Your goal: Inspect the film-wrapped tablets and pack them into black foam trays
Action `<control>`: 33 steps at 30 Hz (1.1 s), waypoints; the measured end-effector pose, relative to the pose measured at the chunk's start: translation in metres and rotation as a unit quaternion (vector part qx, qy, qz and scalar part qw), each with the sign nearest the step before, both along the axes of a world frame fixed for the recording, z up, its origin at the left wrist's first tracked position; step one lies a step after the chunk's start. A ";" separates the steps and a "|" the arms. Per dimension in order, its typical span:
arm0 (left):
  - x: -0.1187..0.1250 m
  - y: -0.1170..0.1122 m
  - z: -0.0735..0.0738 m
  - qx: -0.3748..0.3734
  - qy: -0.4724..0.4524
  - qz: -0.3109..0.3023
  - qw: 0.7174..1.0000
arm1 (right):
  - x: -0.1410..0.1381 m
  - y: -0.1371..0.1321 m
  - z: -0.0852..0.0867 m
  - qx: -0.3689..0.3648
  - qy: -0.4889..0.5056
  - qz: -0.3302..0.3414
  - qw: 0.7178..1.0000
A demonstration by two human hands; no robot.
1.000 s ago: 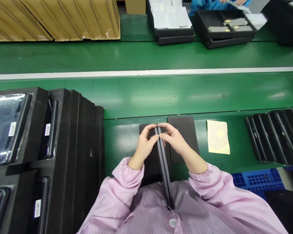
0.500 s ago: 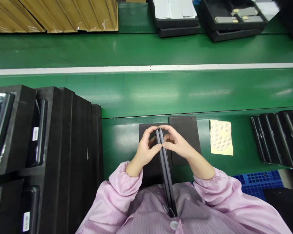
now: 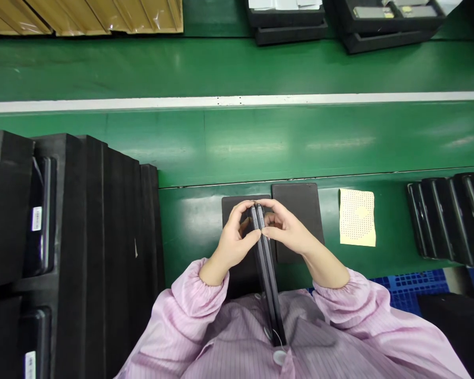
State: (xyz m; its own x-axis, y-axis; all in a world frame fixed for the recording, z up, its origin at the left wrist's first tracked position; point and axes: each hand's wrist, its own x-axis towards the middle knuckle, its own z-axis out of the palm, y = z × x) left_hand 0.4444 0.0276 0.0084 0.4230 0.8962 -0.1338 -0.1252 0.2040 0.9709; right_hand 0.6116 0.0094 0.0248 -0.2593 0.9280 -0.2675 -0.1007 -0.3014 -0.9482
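Two slim dark tablets stand on edge, side by side and close together, in front of my body. Their lower ends reach my striped pink smock. My left hand grips the far end from the left, fingertips over the top corner and thumb on the near edge. From the other side, my right hand holds the same end in a matching grip. Below my hands lies a dark mat, partly hidden by them. Beside it, right of the tablets, lies a second dark flat pad.
Black foam trays with labelled tablets stand stacked at left. A yellow dotted sheet lies to the right, then a row of dark devices. Brown cartons and black trays stand at the back. A blue plastic grid shows below the table edge.
The view has shifted slightly, so the background sits a little higher and the left stack further left. Both hands keep the same grip on the tablets.
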 end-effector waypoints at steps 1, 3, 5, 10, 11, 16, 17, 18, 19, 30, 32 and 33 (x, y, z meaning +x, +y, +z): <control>-0.001 0.000 0.000 -0.003 0.001 -0.005 1.000 | 0.001 0.000 0.001 -0.001 -0.003 0.005 1.000; -0.002 -0.001 -0.001 -0.007 0.001 -0.020 1.000 | 0.002 -0.001 0.002 -0.004 -0.008 0.026 1.000; -0.002 -0.001 -0.001 -0.005 -0.001 -0.031 0.999 | 0.004 -0.002 0.003 -0.002 -0.018 0.043 0.999; 0.000 -0.004 -0.005 0.019 -0.006 -0.038 0.999 | 0.007 -0.005 0.003 0.022 -0.041 0.039 0.998; 0.001 -0.005 -0.006 0.022 -0.007 -0.039 0.999 | 0.007 -0.006 0.002 0.025 -0.047 0.036 0.998; 0.002 -0.004 -0.011 0.018 0.002 -0.039 0.999 | 0.006 -0.010 -0.006 0.038 -0.064 0.007 0.997; 0.002 -0.002 -0.011 0.018 0.007 -0.039 0.999 | 0.006 -0.010 -0.007 0.040 -0.065 0.001 0.997; 0.002 -0.001 -0.011 0.018 0.012 -0.040 0.999 | 0.006 -0.009 -0.008 0.042 -0.067 -0.004 0.997; 0.002 0.000 -0.011 0.020 0.017 -0.041 0.999 | 0.007 -0.008 -0.009 0.045 -0.070 -0.006 0.996; 0.013 -0.109 -0.054 0.215 0.080 0.094 0.969 | -0.047 -0.097 -0.058 0.253 -0.190 -0.189 0.930; 0.017 -0.103 -0.035 0.225 0.095 0.124 0.962 | -0.053 -0.093 -0.043 0.252 -0.148 -0.217 0.932; 0.019 -0.096 -0.020 0.227 0.099 0.132 0.960 | -0.054 -0.087 -0.031 0.256 -0.118 -0.228 0.932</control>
